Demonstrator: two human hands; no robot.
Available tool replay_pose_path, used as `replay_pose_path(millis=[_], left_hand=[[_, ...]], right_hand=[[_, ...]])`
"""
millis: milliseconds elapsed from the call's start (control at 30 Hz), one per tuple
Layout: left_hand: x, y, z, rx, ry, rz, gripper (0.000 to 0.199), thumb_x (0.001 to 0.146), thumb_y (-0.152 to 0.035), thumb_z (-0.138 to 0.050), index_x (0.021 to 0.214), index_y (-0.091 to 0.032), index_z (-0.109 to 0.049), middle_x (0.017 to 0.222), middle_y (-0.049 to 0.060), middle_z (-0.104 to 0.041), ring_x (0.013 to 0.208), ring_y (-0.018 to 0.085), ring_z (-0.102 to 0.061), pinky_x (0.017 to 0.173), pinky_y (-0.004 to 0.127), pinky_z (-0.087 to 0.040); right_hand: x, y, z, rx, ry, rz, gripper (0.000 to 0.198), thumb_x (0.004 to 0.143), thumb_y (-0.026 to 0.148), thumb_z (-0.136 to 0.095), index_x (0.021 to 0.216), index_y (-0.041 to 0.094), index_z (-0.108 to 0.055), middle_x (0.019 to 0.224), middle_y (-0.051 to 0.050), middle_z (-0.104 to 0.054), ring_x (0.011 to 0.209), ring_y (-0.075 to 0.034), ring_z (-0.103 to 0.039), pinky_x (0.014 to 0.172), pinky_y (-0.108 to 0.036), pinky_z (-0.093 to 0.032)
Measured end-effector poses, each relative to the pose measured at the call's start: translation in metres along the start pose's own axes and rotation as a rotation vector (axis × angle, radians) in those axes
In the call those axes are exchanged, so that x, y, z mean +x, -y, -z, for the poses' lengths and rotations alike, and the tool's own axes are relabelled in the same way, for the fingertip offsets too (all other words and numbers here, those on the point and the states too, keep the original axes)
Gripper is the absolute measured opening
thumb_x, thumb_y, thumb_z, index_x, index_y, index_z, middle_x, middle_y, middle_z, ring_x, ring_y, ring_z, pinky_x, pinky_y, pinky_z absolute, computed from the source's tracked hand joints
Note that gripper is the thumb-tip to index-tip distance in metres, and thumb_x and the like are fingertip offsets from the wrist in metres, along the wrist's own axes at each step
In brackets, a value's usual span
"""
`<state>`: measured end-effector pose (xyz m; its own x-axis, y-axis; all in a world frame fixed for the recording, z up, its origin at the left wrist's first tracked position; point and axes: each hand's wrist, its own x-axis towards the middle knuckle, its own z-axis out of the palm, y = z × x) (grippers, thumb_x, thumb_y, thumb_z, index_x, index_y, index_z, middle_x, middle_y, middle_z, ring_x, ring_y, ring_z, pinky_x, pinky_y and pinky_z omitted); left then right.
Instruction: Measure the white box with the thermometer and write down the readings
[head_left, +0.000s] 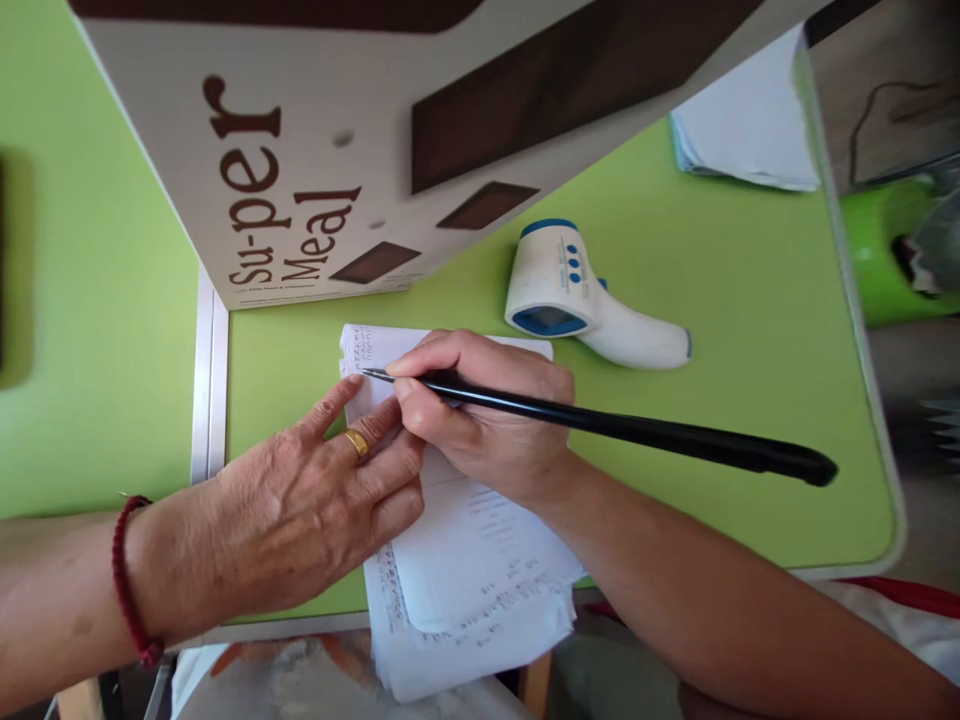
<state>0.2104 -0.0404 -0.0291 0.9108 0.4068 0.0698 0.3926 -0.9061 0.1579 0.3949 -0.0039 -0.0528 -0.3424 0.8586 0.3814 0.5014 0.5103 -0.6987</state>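
Observation:
My right hand (487, 415) grips a long black pen (600, 425) between thumb and fingers, its tip on the upper left part of a white sheet. Rows of small handwriting show near that tip. My left hand (322, 490), with a gold ring and a dark red cord bracelet, lies flat on the papers (450, 560), fingers outstretched and pressing them down. Its fingertips lie close to the pen tip and against my right hand. Several written sheets overlap beneath both hands, and their lower ends hang over the table's near edge.
A large white box (300, 200) printed "Su-per Meal" stands beyond the papers. To its right lies a white and blue infrared thermometer (570, 295) on the green table (750, 430). A stack of white sheets (750, 120) sits at the far right corner. Past the edge is a green bin (877, 250).

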Motion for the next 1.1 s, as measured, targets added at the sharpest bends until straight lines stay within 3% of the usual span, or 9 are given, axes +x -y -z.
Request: replay_pose_path(millis=[600,1100], left_hand=[[0.0003,0.0021,-0.0033,-0.007,-0.036,-0.01,0.02,0.094,-0.013,-0.041,0.102,-0.014,-0.059,0.119,0.011,-0.06,0.127,0.033,-0.051,0.116,0.056,-0.031],[-0.0003,0.0019,-0.0024,-0.005,-0.031,-0.009,0.017,0.092,-0.014,-0.046,0.101,-0.015,-0.06,0.12,0.01,-0.061,0.128,0.033,-0.05,0.116,0.056,-0.032]], right_hand=[[0.0004,0.0011,0.0013,-0.094,-0.03,-0.001,0.014,0.085,0.018,-0.056,0.073,0.025,-0.058,0.063,0.004,-0.068,0.055,-0.013,-0.064,0.053,-0.024,-0.053],[-0.001,-0.0009,0.0025,-0.011,-0.028,0.025,0.013,0.084,0.016,-0.057,0.074,0.025,-0.057,0.062,0.005,-0.066,0.053,-0.011,-0.061,0.051,-0.023,-0.052]])
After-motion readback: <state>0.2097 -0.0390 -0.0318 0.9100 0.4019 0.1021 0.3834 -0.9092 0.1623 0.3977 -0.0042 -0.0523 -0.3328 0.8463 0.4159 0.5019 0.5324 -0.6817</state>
